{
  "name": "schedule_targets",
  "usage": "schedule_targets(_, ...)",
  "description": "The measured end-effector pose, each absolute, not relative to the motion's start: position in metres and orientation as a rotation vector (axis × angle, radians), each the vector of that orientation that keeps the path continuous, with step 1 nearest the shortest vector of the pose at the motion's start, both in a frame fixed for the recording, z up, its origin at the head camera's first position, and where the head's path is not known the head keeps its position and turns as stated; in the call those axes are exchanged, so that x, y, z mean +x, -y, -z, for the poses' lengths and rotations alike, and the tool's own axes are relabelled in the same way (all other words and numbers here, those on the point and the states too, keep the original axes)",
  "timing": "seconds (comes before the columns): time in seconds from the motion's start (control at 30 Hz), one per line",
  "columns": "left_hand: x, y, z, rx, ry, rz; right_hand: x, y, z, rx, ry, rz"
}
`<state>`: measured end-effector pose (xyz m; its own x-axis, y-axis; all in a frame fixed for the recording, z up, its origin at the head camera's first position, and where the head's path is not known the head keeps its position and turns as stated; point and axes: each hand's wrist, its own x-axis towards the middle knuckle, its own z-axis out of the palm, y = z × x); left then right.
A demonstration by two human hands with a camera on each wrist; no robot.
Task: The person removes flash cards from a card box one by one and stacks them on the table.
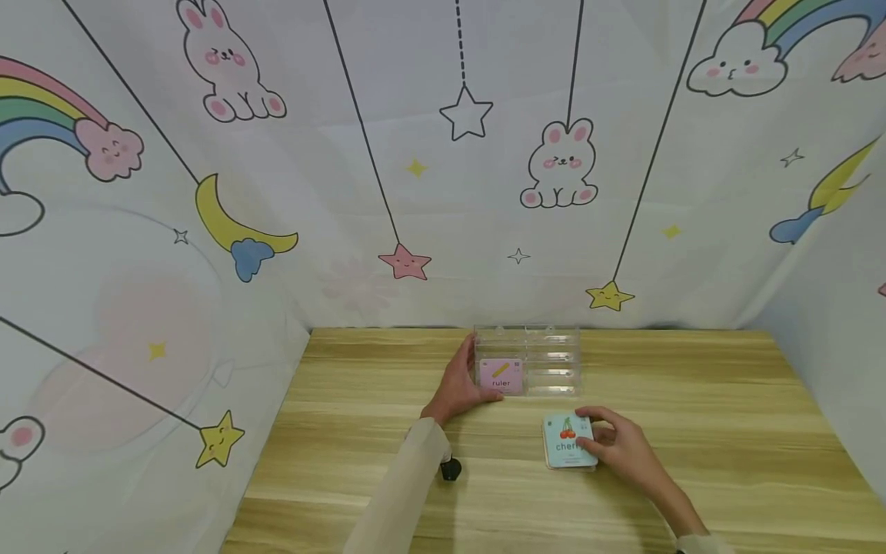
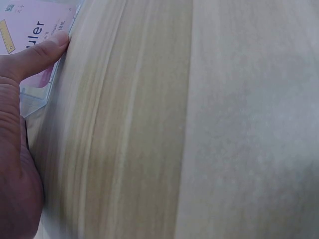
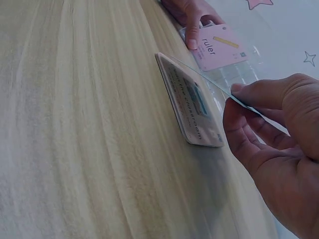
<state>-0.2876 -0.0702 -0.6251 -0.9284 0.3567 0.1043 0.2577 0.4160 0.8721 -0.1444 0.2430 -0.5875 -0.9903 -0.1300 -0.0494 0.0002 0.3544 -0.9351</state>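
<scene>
My left hand (image 1: pixel 460 385) holds a clear plastic card box (image 1: pixel 554 360) at its left side, the thumb on the front edge. A pink card (image 1: pixel 501 375) printed "ruler" lies in the box's front left compartment. Between thumb and fingertips my right hand (image 3: pixel 279 129) pinches the edge of a light blue card (image 1: pixel 562 455) printed "cherry". This card tilts up from a stack of cards (image 3: pixel 192 107) on the table. The stack's exposed top card shows the words "the classroom". In the left wrist view the left thumb (image 2: pixel 42 55) lies over the ruler card's corner.
The wood-grain table (image 1: pixel 678 400) meets a white printed cloth backdrop (image 1: pixel 457 200) behind the box. The box's remaining compartments, in two columns, show no cards. A black object (image 1: pixel 451 468) is on the left wrist, at the sleeve.
</scene>
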Motion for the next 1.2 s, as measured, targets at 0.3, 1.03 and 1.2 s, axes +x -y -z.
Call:
schedule_targets(0.3,-0.287,0.070,0.626,0.557,-2.568,-1.544,-0.142,-0.241,0.591,-0.147,-2.528,1.693)
schedule_targets(1.03,-0.291,0.070,0.629,0.554,-2.572,-1.541,-0.143,-0.235,0.602,-0.279,-2.879,1.381)
schedule_targets(1.2,-0.290,0.070,0.630,0.564,-2.572,-1.541,-0.142,-0.235,0.604,-0.274,-2.894,1.348)
